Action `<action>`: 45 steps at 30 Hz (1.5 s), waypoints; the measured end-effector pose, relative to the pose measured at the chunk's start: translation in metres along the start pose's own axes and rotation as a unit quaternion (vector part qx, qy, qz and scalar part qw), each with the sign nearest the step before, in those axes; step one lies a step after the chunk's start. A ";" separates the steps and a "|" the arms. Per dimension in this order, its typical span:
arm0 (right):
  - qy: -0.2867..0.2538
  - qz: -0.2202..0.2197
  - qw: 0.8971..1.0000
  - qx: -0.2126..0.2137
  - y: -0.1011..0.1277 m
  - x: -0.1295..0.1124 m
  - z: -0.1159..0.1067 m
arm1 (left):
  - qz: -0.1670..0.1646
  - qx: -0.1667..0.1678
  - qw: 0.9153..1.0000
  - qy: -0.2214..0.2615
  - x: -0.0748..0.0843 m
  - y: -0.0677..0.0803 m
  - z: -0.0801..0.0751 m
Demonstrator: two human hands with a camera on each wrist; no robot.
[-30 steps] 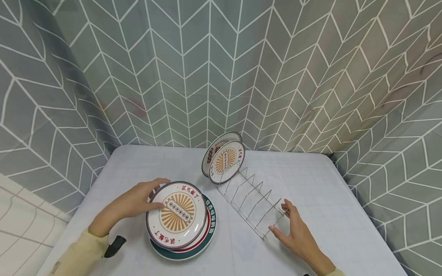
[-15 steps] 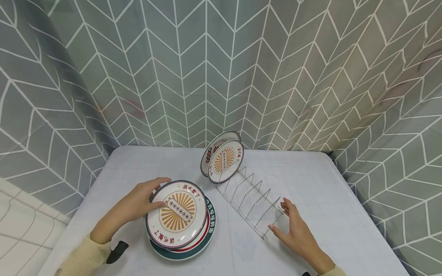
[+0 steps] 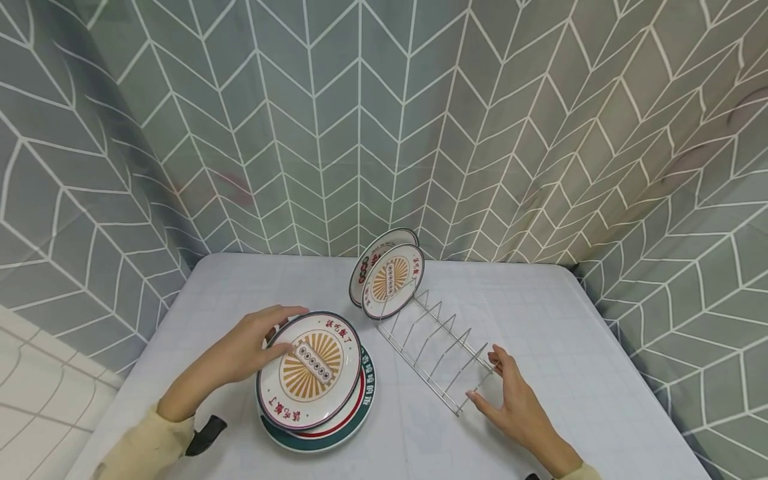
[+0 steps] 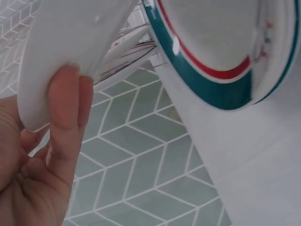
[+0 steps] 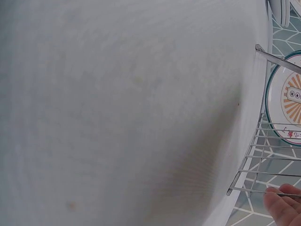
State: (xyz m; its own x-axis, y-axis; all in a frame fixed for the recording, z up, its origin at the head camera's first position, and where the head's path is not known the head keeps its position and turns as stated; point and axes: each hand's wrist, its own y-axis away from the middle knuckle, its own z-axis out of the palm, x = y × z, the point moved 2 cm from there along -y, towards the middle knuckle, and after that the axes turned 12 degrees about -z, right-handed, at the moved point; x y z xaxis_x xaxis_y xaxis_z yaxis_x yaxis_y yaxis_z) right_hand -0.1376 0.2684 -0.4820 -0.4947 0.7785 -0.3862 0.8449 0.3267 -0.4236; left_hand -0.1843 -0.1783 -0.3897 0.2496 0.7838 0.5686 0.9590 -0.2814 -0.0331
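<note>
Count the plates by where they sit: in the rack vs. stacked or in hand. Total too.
In the rack: 2 (front plate, back plate)
In the left hand: 1 (top plate)
Stacked on the table: 2 (red-rimmed plate, green-rimmed plate)
Total: 5 plates

Our left hand [image 3: 243,350] reaches in from the lower left, forearm in a pale yellow sleeve [image 3: 141,443], fingers curled and thumb pinching, something thin held between them. Our right hand [image 3: 513,397] comes in from the lower right, palm turned inward, fingers nearly straight and spread, fingertips [image 5: 282,207] just touching thin metal.
</note>
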 end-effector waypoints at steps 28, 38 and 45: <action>0.010 -0.028 0.999 0.017 0.001 0.001 0.002 | 0.247 0.223 0.942 -0.047 0.161 -0.122 -0.053; 0.007 -0.024 1.000 0.013 0.001 0.001 0.001 | 0.210 0.168 0.951 -0.153 0.165 -0.148 0.002; 0.008 -0.023 1.000 0.012 0.001 0.002 0.000 | 0.217 0.149 0.947 -0.181 0.148 -0.156 0.030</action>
State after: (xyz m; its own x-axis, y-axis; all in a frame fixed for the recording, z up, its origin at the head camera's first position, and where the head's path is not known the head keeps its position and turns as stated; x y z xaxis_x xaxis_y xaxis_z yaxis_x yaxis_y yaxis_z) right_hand -0.1376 0.2702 -0.4834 -0.5298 0.7710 -0.3532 0.8159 0.3496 -0.4605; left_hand -0.2927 -0.0019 -0.3248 0.6077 0.7835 0.1299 0.7366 -0.4949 -0.4610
